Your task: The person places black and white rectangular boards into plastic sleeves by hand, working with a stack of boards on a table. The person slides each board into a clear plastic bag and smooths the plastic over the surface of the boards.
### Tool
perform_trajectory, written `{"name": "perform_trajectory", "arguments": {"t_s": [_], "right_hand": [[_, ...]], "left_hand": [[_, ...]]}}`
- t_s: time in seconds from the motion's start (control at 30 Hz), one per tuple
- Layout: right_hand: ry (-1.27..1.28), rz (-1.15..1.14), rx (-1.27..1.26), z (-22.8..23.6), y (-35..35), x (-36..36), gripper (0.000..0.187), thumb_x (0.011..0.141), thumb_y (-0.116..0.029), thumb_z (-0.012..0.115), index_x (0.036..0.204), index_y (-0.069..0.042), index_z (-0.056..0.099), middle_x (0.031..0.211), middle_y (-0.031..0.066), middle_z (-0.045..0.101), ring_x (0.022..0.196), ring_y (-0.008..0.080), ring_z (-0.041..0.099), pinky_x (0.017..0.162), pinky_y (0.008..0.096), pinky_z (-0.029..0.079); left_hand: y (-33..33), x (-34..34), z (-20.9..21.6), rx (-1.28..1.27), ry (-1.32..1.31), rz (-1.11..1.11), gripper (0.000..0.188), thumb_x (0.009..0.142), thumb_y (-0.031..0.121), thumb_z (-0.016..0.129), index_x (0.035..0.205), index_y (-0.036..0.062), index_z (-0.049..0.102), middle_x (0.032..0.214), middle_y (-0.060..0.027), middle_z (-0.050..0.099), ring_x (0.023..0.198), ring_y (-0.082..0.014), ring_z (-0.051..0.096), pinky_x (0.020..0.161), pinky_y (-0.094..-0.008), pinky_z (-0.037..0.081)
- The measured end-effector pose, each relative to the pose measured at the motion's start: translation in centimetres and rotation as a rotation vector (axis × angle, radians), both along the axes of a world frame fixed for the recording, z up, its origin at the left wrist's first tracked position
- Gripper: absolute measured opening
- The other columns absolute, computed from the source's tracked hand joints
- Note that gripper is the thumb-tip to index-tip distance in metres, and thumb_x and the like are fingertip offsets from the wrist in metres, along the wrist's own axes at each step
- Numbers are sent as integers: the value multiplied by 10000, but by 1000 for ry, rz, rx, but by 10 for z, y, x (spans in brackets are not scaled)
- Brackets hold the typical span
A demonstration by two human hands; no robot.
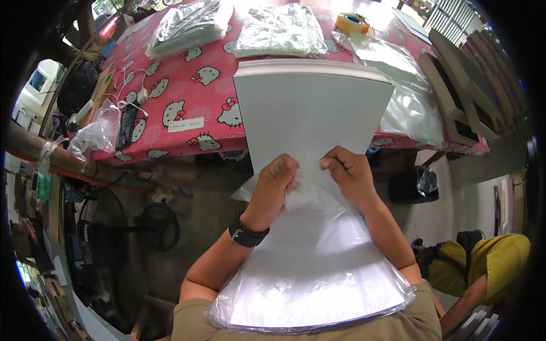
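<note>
A stack of white sheets [318,267] in a clear plastic bag lies on my lap, its near end against my body. A thick white rectangular block [313,108], layered along its top edge like stacked paper or board, stands tilted against the table edge. Over its lower part, my left hand [277,179] is closed on the bunched clear plastic bag [313,196]. My right hand [348,173] pinches the same plastic a short way to the right, thumb bent toward the left hand. A dark watch is on my left wrist.
A pink patterned table [219,108] bears plastic-wrapped stacks [281,31], tape rolls [352,24], loose clear bags [406,108] and a phone [126,125]. Grey-brown boxes [455,85] stand at the right. A fan [108,227] is at the left. Another person in yellow [500,261] sits at the right.
</note>
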State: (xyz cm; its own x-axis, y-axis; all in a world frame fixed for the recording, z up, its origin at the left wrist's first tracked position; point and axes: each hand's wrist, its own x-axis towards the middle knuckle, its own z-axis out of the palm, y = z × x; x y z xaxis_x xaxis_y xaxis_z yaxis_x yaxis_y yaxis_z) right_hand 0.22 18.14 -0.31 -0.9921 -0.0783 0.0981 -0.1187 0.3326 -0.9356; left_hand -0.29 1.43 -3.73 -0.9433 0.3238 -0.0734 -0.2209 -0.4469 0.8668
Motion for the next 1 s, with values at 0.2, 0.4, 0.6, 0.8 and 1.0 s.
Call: {"name": "perform_trajectory", "arguments": {"t_s": [0.2, 0.4, 0.6, 0.8, 1.0], "right_hand": [[-122, 21, -109, 3, 10, -3, 149, 807, -117, 559, 715, -2, 536, 512, -28, 421, 461, 20, 345, 409, 189, 272], [-184, 125, -263, -3, 19, -1, 118, 776, -91, 588, 726, 2, 536, 645, 6, 498, 596, 70, 440, 531, 210, 343], [-31, 727, -417, -7, 37, 11, 237, 754, -216, 630, 799, -1, 542, 686, 109, 556, 728, 205, 513, 664, 306, 394], [-66, 271, -1355, -10, 79, 27, 152, 864, -205, 472, 871, -59, 433, 564, 1, 398, 470, 100, 386, 412, 238, 340], [15, -364, -925, -69, 224, 117, 158, 865, -210, 463, 934, -73, 500, 731, -9, 505, 646, 69, 500, 539, 178, 436]], "left_hand": [[-2, 1, -5, -24, -43, -46, 326, 845, 384, 486, 739, 76, 483, 641, 49, 404, 563, -34, 351, 507, -181, 312], [-14, 15, 23, 299, -256, -258, 379, 832, 435, 476, 784, 60, 496, 670, 16, 483, 571, -48, 455, 504, -204, 385], [-33, 5, 9, 231, -20, -434, 403, 811, 460, 489, 714, 76, 414, 636, -26, 457, 529, -74, 429, 455, -215, 351], [-62, -4, -11, -515, 374, -78, 332, 885, 254, 397, 693, 4, 500, 690, -46, 475, 557, -115, 458, 500, -242, 370], [-218, -2, -81, -940, 177, 412, 302, 909, 238, 357, 829, 4, 531, 748, -34, 502, 475, -70, 416, 455, -206, 328]]}}
